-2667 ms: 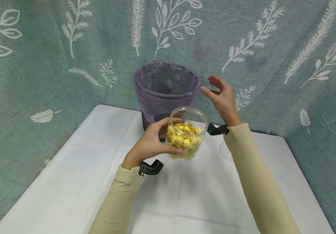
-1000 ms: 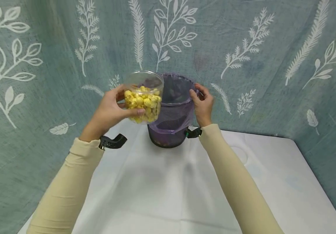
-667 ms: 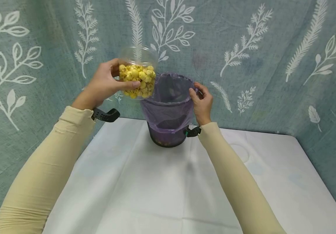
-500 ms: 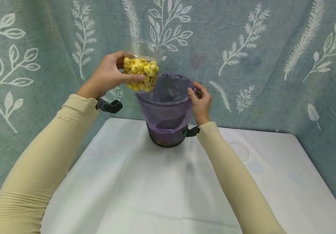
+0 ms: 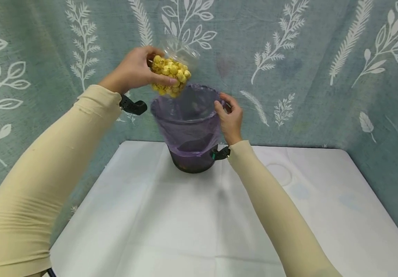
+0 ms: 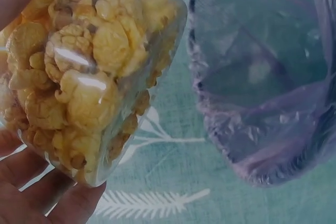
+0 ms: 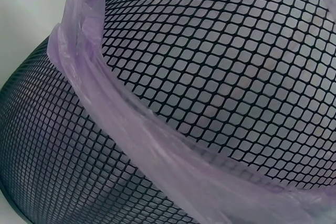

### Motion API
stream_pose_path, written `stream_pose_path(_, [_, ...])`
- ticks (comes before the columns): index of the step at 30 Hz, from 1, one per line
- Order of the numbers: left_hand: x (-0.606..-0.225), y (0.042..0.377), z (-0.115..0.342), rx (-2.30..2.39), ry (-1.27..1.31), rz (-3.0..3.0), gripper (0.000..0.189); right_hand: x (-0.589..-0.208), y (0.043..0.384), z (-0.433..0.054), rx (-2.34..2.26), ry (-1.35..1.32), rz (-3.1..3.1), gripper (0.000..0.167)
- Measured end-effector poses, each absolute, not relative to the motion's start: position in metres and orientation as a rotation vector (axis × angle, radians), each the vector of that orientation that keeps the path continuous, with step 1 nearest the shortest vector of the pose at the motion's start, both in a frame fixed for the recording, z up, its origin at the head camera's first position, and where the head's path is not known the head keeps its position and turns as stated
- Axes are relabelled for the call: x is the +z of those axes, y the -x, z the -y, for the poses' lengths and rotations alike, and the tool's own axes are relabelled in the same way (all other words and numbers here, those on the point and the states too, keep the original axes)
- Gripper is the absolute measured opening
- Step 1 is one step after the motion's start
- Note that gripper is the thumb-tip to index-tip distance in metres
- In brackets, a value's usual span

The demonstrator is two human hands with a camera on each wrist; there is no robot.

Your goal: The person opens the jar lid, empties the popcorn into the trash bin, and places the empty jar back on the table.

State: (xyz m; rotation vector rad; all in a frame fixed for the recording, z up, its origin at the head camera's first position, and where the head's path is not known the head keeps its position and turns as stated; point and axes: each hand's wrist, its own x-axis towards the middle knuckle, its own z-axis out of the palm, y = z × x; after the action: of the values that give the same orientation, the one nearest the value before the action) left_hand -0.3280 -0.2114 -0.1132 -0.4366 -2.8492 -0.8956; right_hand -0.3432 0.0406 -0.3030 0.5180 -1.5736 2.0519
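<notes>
The clear jar (image 5: 181, 52) hangs in the air above the left part of the bin (image 5: 193, 163), tilted with its mouth leaning toward the right, and it looks still well filled with yellow popcorn (image 5: 171, 71). No lid shows on that mouth, though it is blurred. The left hand (image 5: 138, 71) is clamped round the jar's side, the thumb across the near face; the right hand (image 5: 231, 117) grips the right side of the bin's rim, the two hands well apart. The left wrist view shows a gap between the jar's base and the edge of the purple liner (image 5: 190, 134), so popcorn could miss the opening and scatter if the jar were tipped further before its mouth lay over the bin. Smooth plastic might also slip under a one-sided hold, and a hard pull by the right hand could, I judge, tip the light-looking bin or drag the liner loose. The bin is black mesh, upright, the liner folded over its rim; whether anything lies at its bottom I cannot tell. It stands on the white surface (image 5: 185, 215), where a faint clear disc (image 5: 279, 174), perhaps the jar's lid, lies beyond the right forearm. Green leaf-patterned cloth (image 5: 226, 57) hangs behind, and each wrist carries a small black camera (image 5: 133, 105).
</notes>
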Motion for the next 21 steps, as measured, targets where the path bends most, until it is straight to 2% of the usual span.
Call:
stream_pose_path(10, [-0.117,0.353,0.205,-0.613,0.492,2.971,0.110,-0.301,0.343,-0.042,2.044,-0.520,1.560,0.039])
stream_pose_path(17, [-0.121,0.362,0.198,-0.386,0.539,3.006,0.108,-0.325,0.373,-0.042,2.008,-0.495,1.583,0.038])
stream_pose_path(21, [-0.121,0.363,0.194,-0.264,0.538,3.031,0.113,-0.325,0.374,-0.042,2.021,-0.517,1.562,0.040])
